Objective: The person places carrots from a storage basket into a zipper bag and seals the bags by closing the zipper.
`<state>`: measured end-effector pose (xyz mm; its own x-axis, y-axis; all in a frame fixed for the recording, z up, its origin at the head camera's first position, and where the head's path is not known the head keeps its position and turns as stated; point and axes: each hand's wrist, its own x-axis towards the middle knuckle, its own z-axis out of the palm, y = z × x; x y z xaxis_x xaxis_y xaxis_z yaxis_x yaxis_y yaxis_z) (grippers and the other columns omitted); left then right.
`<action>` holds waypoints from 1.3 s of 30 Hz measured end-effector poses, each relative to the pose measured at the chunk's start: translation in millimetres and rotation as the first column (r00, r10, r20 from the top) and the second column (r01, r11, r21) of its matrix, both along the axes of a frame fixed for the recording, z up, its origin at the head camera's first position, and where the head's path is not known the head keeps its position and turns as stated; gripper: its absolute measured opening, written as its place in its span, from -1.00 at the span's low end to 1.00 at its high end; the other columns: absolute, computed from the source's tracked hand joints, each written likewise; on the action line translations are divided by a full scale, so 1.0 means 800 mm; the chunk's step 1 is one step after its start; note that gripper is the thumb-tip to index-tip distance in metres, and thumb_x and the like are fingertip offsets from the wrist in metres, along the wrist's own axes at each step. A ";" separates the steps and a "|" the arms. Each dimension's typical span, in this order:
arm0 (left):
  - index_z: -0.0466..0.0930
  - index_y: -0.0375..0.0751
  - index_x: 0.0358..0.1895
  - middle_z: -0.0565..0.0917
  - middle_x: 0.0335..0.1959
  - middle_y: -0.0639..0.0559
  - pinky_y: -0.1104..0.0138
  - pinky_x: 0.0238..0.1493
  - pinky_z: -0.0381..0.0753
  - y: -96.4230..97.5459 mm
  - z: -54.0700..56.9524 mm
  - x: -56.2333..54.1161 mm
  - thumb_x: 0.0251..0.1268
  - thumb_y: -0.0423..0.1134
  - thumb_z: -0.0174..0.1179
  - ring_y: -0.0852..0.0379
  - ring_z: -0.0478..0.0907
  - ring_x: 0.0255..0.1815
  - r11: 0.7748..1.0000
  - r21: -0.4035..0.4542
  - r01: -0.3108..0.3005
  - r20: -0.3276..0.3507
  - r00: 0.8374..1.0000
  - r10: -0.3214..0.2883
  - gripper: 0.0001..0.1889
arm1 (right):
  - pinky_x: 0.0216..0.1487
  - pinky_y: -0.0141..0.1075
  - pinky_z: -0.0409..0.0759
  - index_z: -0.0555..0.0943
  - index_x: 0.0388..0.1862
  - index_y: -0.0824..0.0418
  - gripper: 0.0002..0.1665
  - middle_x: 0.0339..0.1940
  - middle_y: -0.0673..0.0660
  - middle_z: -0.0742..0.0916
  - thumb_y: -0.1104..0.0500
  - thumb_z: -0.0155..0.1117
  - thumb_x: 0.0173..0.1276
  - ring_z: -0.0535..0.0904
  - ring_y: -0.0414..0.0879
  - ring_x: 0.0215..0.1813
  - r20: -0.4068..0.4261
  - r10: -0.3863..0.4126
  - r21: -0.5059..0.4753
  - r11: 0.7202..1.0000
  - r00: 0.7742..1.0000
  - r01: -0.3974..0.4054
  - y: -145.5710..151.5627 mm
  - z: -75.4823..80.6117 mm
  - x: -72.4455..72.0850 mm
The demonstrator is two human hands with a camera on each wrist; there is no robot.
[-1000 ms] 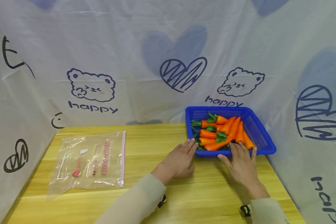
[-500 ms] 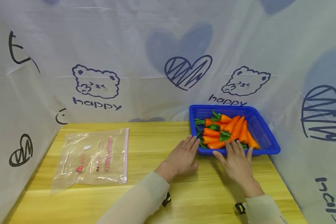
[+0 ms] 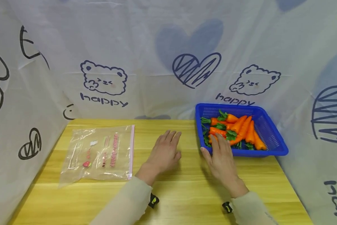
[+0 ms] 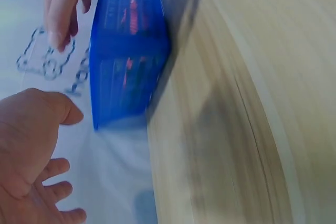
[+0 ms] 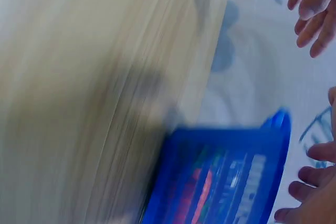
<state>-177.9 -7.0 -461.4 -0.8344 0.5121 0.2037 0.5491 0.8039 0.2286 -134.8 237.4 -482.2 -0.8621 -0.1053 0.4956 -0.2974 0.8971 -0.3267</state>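
Note:
Several orange carrots [image 3: 245, 128] with green tops lie in a blue plastic basket [image 3: 279, 151] at the back right. My right hand [image 3: 224, 162] has its fingers extended over the basket's front left corner, and they overlap the nearest carrots in the head view. Between the basket and a clear zip bag [image 3: 96, 156], my left hand [image 3: 164, 153] hovers over the table, fingers loosely spread and holding nothing. The bag lies flat at the left, its pink zip edge facing the hand. In the left wrist view, the left hand [image 4: 29, 145] is apart from the basket [image 4: 131, 51].
The wooden table [image 3: 179, 200] meets a white printed cloth [image 3: 151, 93] at the back and both sides. The basket stands close to the cloth at the back. Black wrist straps [image 3: 153, 200] show below both sleeves.
My left hand has left the basket's side and moved left toward the bag. My right hand has shifted left along the basket's front rim. The head view has turned slightly left.

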 end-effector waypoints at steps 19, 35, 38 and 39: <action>0.03 -0.25 0.69 0.01 0.69 -0.43 -0.54 0.48 -0.14 -0.197 -0.063 -0.013 0.61 0.08 0.05 -0.55 -0.16 0.68 0.914 -0.006 -0.405 0.280 0.877 0.391 -0.21 | 0.56 0.34 0.21 0.45 0.48 0.32 -0.25 0.54 0.37 0.46 -0.16 0.23 0.56 0.34 0.33 0.59 0.104 0.146 0.148 0.976 0.984 -0.161 -0.107 -0.040 0.011; -0.03 -0.23 0.71 -0.04 0.69 -0.46 -0.62 0.40 -0.22 -0.178 -0.076 0.014 0.56 0.28 0.03 -0.64 -0.19 0.65 0.950 -0.053 -0.308 0.367 0.879 0.306 -0.08 | 0.47 0.59 -0.01 0.24 0.68 0.20 -0.06 0.70 0.34 0.25 -0.36 0.05 0.59 0.09 0.38 0.70 0.568 0.070 0.083 0.986 0.820 -0.141 -0.114 -0.064 0.014; 0.01 -0.22 0.70 0.03 0.68 -0.45 -0.62 0.40 -0.15 -0.164 -0.075 0.026 0.55 0.27 0.07 -0.63 -0.13 0.65 0.958 -0.054 -0.282 0.368 0.886 0.282 -0.09 | 0.47 0.59 -0.02 0.23 0.68 0.20 -0.06 0.70 0.34 0.25 -0.36 0.04 0.59 0.09 0.38 0.70 0.584 0.071 0.085 0.985 0.809 -0.148 -0.113 -0.066 0.014; 0.03 -0.23 0.70 0.06 0.67 -0.45 -0.62 0.39 -0.12 -0.159 -0.075 0.030 0.55 0.26 0.08 -0.63 -0.10 0.64 0.961 -0.055 -0.271 0.368 0.889 0.272 -0.09 | 0.47 0.59 -0.01 0.24 0.68 0.20 -0.06 0.70 0.34 0.26 -0.37 0.04 0.59 0.10 0.38 0.70 0.586 0.072 0.087 0.985 0.808 -0.150 -0.112 -0.066 0.015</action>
<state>-153.8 -134.4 -521.6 -0.9558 0.2553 -0.1459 0.1867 0.9102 0.3697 -123.1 147.7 -535.2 -0.9630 -0.2439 -0.1145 -0.1887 0.9139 -0.3593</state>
